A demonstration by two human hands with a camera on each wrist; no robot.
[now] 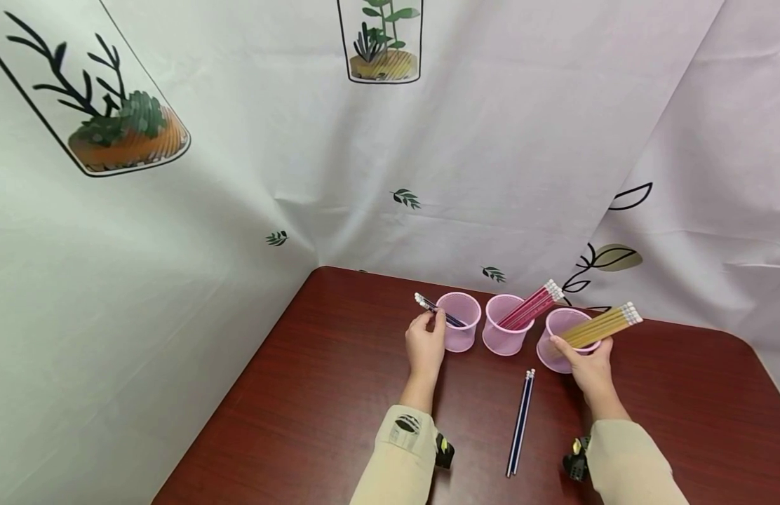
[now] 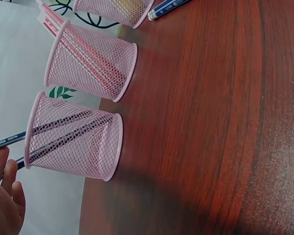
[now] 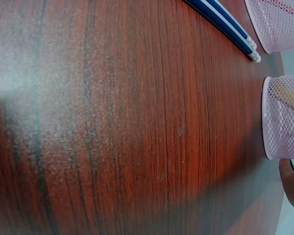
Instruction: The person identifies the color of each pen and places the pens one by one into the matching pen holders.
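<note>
Dark blue pencils (image 1: 454,320) lean in the left pink mesh pencil cup (image 1: 459,339), their white eraser ends past its rim. My left hand (image 1: 426,345) pinches these pencils beside the rim; in the left wrist view its fingers (image 2: 9,171) are close against the pencil shafts. At the right pink mesh cup (image 1: 552,354), my right hand (image 1: 593,372) grips the cup's side, thumb at the near rim. Yellow pencils (image 1: 601,325) stick out of that cup towards the right. The right wrist view shows only part of this hand, beside the cup's mesh wall (image 3: 286,122).
Between the two sits a middle pink mesh cup (image 1: 503,342) holding red-pink pencils (image 1: 530,308). Two dark blue pencils (image 1: 521,423) lie on the brown wooden table (image 1: 339,393) between my forearms. A patterned white cloth (image 1: 491,140) hangs behind the table.
</note>
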